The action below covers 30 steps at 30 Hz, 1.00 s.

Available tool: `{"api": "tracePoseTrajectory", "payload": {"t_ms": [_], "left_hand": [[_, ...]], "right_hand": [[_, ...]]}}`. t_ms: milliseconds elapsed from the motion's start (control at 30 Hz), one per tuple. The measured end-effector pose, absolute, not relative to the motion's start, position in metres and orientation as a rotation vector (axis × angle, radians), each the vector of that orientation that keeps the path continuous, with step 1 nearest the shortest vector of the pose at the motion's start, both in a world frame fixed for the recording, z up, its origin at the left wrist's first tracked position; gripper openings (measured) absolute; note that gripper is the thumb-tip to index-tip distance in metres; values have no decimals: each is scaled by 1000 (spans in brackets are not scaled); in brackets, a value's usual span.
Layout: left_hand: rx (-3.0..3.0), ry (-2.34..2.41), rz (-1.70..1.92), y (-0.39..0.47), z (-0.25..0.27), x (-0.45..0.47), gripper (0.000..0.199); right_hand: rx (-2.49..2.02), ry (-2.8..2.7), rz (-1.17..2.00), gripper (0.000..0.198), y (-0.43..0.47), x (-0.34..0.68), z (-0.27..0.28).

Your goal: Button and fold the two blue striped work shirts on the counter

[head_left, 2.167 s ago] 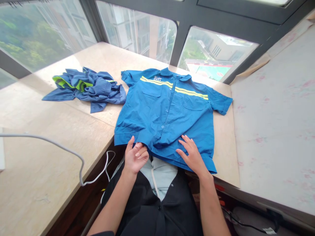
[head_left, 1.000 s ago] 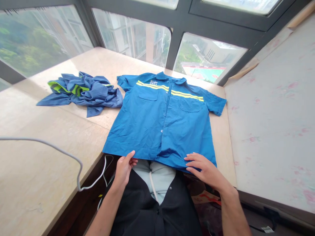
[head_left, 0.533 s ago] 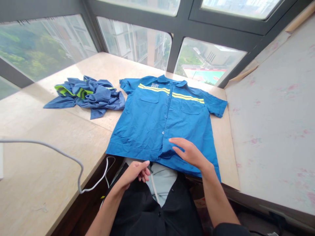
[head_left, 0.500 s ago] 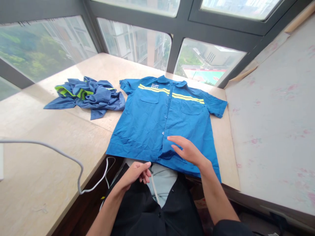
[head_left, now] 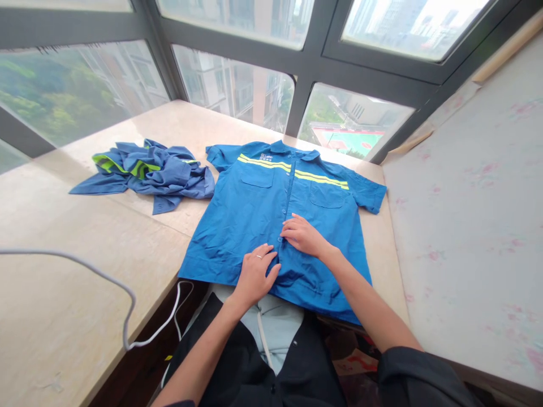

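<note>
A blue short-sleeved work shirt lies front up and spread flat, collar away from me, with yellow reflective stripes across the chest and a row of buttons down the middle. My left hand, wearing a ring, rests on the shirt's lower front, beside the placket, fingers stretched out and thumb apart. Just above and to the right, my right hand has its fingers bent together at the placket edge, by a button. The fingertips appear to pinch the cloth there; the thumb is hidden.
A crumpled blue garment with lime-green bands lies left of the shirt on the pale tabletop. A white cable loops over the table's front edge. Windows stand behind; a flowered wall borders the right side.
My left hand has come up from below the hem onto the shirt and its fingers have stretched out. My right hand, earlier hovering over the lower front, has moved to the placket.
</note>
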<state>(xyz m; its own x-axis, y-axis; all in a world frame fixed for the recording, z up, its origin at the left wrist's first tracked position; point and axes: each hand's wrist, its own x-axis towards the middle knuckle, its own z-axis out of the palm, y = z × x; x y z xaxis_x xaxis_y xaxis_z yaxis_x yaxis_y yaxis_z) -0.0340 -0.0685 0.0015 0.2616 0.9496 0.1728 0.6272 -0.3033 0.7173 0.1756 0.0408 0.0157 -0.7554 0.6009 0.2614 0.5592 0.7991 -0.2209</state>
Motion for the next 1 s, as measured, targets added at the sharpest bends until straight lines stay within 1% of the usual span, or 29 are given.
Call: {"api": "tracePoseTrajectory", "payload": {"t_ms": [133,233,333,467,567,733,900,1000], "left_hand": [[2153,1499,756,-76,-5,-30,32],[2156,1529,761,-77,-1,-29,30],[2107,1569,763,-69,6,-27,27],[2065,1611,717,-49,17,-23,32],[2031,1647,578,-35,23,-17,34],[2022,1658,384,-24,30,-7,31],[1929,1676,425,-21,31,-3,27],[1889,1700,444,-18,30,-2,28]], "right_hand": [[-925,-2588,58,25,40,182,16],[-925,-2537,25,27,34,184,11],[-919,-2503,45,27,29,184,6],[-829,-2528,124,26,26,182,2],[-777,-2568,165,29,25,179,2],[-778,-2593,156,29,25,181,5],[-796,-2582,164,28,24,186,5],[-775,-2592,141,27,23,188,7]]}}
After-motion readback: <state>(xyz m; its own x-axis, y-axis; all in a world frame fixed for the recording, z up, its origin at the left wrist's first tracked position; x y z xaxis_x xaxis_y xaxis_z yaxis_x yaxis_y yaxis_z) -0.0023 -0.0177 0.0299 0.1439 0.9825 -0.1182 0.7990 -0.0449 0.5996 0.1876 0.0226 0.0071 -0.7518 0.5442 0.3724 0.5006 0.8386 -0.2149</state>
